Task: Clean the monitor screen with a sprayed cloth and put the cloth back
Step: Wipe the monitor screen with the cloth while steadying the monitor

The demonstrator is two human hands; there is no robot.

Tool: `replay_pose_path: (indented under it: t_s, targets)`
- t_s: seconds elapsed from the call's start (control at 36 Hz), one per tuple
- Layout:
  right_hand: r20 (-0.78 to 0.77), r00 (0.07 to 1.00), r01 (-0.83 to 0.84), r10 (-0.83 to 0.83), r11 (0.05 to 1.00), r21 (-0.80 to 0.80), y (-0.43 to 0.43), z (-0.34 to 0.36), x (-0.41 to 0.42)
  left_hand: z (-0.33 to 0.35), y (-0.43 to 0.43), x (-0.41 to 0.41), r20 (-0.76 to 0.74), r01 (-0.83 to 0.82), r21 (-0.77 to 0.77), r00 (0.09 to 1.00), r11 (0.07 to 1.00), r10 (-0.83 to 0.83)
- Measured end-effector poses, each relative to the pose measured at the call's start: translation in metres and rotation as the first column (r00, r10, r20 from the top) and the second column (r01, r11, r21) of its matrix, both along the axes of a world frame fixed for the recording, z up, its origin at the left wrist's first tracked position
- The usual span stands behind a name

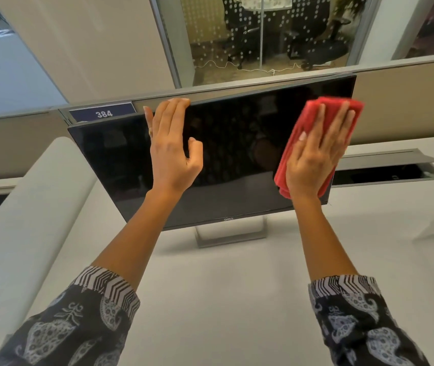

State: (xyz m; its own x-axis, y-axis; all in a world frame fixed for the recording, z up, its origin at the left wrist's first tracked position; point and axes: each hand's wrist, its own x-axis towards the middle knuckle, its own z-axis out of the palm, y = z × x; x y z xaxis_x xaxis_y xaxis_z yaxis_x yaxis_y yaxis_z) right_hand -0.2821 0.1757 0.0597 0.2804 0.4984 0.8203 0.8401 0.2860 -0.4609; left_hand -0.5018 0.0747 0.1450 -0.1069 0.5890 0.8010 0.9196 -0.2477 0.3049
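A soft white wall piece [25, 207] curves up the left side of the frame. Just right of it, near the upper middle, a small blue sign [102, 113] says 384.

The monitor [120, 159] fills the middle of the frame. Its long side runs left to right, and its right end sits higher in the frame than its left end. The dark screen faces the person. It stands on a grey foot [230, 236] on the white desk [223, 286].

The left hand [171, 146] lies flat on the screen, left of the middle. Its fingers are straight and point up, the tips reach the top edge of the monitor, and the thumb sticks out to the right. It holds nothing.

The red cloth [313, 112] is on the right part of the screen. It is folded, and its long side runs from lower left to upper right. The right hand [316, 159] lies flat on top of it with its fingers spread, pressing it on the glass.

At the right edge, a long slot in the desk [385, 173] has its lid up. Inside is too dark to tell what is there.

Both arms reach up from the bottom of the frame in dark patterned sleeves [78, 326].
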Motion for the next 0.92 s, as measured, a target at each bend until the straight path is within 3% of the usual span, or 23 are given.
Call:
replay_pose_path:
  t_s: [0.08, 0.17, 0.28, 0.36, 0.5, 0.58, 0.72, 0.92]
  targets:
    - [-0.098, 0.995, -0.023, 0.013, 0.995, -0.099, -0.021, -0.051, 0.0, 0.0, 0.0, 0.0, 0.002, -0.006, 0.005, 1.0, 1.0, 0.006]
    - [-0.093, 0.991, -0.111, 0.092, 0.967, -0.228, -0.054, -0.104, -0.014, 0.0, 0.0, 0.001, -0.001, -0.004, 0.016, 1.0, 1.0, 0.004]
    - [0.171, 0.946, -0.22, 0.275, 0.933, -0.285, -0.089, -0.144, -0.043, 0.0, 0.0, 0.003, -0.013, -0.014, 0.022, 1.0, 1.0, 0.014]
    - [0.424, 0.787, -0.384, 0.449, 0.893, -0.234, -0.094, -0.14, -0.068, 0.0, -0.001, 0.001, -0.027, -0.014, 0.007, 1.0, 1.0, 0.014]
    - [0.58, 0.698, -0.458, 0.42, 0.885, -0.088, -0.063, -0.09, -0.082, 0.002, -0.004, 0.0, -0.034, -0.017, -0.032, 0.999, 0.999, 0.016]
    - [0.548, 0.762, -0.427, 0.344, 0.904, 0.027, -0.046, -0.053, -0.075, 0.003, -0.005, 0.001, -0.035, -0.007, -0.036, 0.999, 0.999, 0.005]
    - [0.297, 0.942, -0.197, 0.156, 0.974, 0.113, -0.012, 0.009, -0.043, 0.003, -0.005, 0.001, -0.021, -0.011, -0.038, 1.0, 0.999, 0.011]
    - [0.31, 0.951, -0.047, 0.025, 0.997, 0.064, -0.008, -0.01, 0.002, 0.004, -0.005, 0.0, -0.013, 0.014, -0.047, 1.0, 0.999, -0.015]
